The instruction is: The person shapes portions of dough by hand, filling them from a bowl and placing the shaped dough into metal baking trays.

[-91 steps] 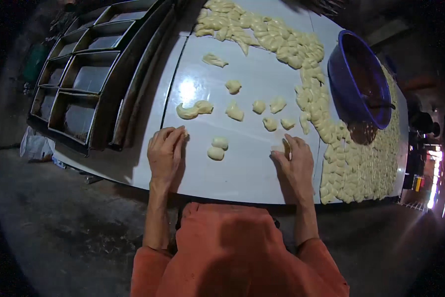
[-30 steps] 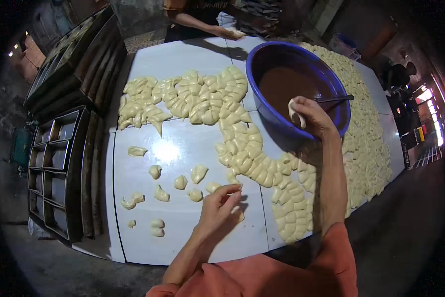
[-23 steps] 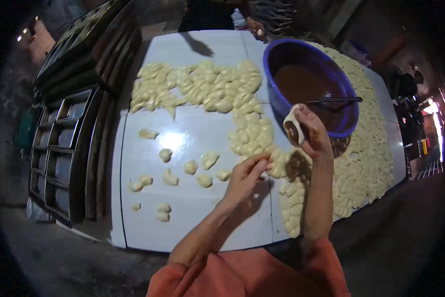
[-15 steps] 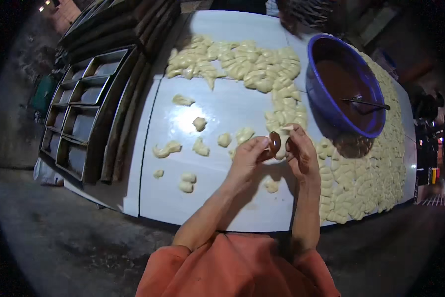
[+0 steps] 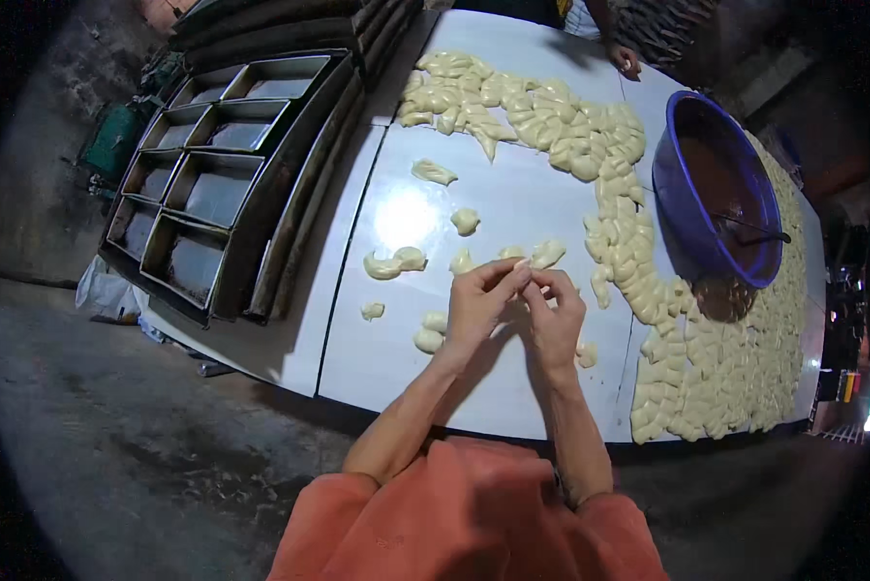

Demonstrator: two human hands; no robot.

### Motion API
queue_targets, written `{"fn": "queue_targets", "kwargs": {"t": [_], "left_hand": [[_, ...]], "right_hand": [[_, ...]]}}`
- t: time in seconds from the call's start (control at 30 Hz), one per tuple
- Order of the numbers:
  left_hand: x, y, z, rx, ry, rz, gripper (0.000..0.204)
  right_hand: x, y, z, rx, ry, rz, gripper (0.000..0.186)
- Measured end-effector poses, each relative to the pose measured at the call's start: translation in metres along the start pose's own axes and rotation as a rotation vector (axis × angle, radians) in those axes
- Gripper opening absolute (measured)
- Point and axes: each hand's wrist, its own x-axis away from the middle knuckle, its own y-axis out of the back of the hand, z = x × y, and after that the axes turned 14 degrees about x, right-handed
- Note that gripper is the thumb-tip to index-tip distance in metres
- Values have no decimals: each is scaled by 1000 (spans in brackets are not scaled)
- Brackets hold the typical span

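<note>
My left hand (image 5: 481,302) and my right hand (image 5: 557,315) meet over the near part of the white table. Their fingertips pinch together on a small piece of pale dough (image 5: 522,263), mostly hidden by the fingers. Just beyond and left of them lie loose dough lumps, among them a round one (image 5: 465,222), a curved one (image 5: 394,262) and a paired lump (image 5: 431,332). One more small lump (image 5: 587,354) rests beside my right wrist. Many flattened dough pieces (image 5: 570,126) cover the far side of the table, and more (image 5: 716,373) spread over its right side.
A purple tub (image 5: 669,194) of brown paste stands at the right with a dark-handled utensil (image 5: 756,229) in it. Stacked metal baking pans (image 5: 188,179) occupy the left edge of the table (image 5: 357,334). Another person's hand (image 5: 625,63) is at the far edge.
My fingers have closed together around the dough; the glossy brown paste seen on it before is now hidden. The view has shifted, and another person's hand shows more plainly at the far edge.
</note>
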Motion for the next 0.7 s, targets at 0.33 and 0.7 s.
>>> {"fn": "queue_targets", "kwargs": {"t": [0.33,0.7], "left_hand": [[5,20,-58,-11,245,140,28],[26,34,-41,-70,133,300,27]], "right_hand": [[12,8,8,-298,-8,345,38],[21,-19,7,-60,358,-191,16]]}}
